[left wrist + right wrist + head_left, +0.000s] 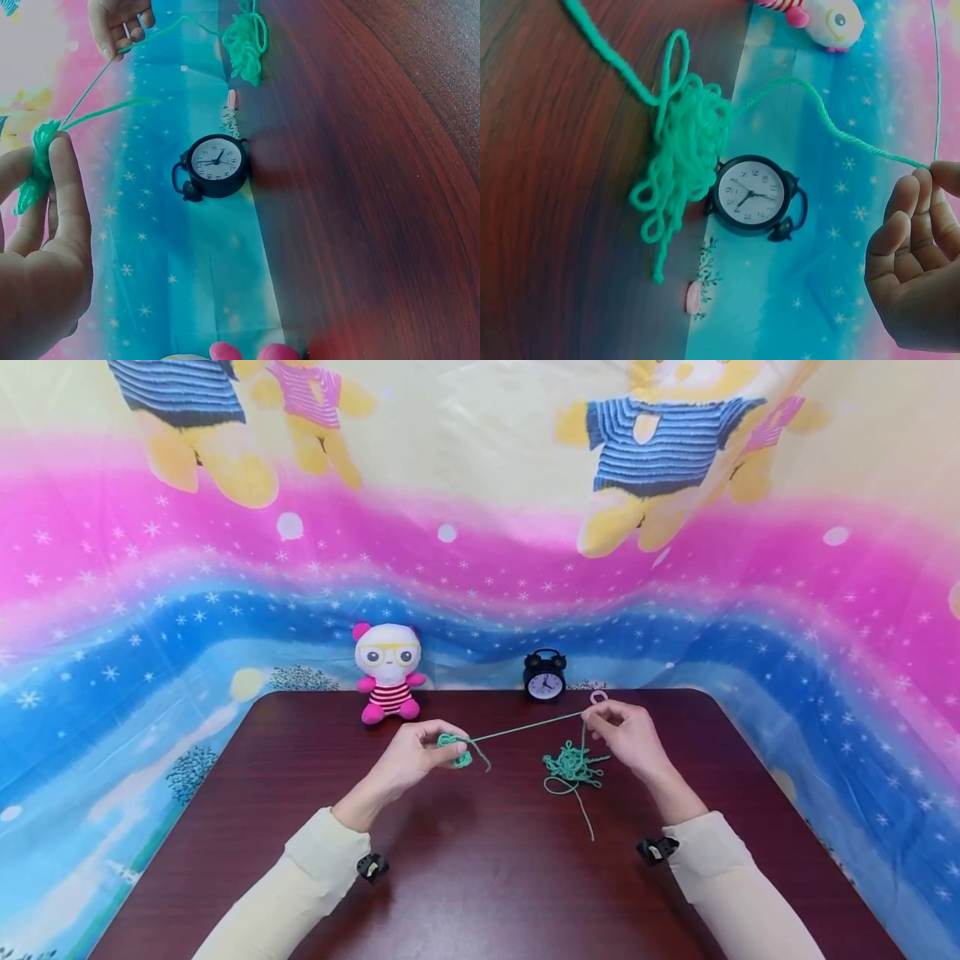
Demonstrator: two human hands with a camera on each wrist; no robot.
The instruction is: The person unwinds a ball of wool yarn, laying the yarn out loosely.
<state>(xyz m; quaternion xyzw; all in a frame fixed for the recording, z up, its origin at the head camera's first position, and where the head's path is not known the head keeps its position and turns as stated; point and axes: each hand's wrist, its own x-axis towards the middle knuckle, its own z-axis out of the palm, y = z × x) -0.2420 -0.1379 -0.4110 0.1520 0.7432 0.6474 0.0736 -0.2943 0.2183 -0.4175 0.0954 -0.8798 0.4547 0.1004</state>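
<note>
My left hand [411,757] pinches a small wound bundle of green yarn [36,166] between thumb and fingers, and a short loose tail hangs from it. A strand [525,727] runs straight from the bundle to my right hand [628,737], which is raised a little higher. In the right wrist view, thumb and fingertips pinch that strand. From the pinch it drops to a loose, looped pile of green yarn [694,139] on the table, below and left of my right hand in the head view. A free end of the pile trails towards the front.
On the dark wooden table [495,893], a plush panda [390,672] sits at the back left. A black alarm clock [544,677] stands at the back, and a pink ring [598,697] lies right of it. A patterned cloth [480,568] hangs behind and along the sides.
</note>
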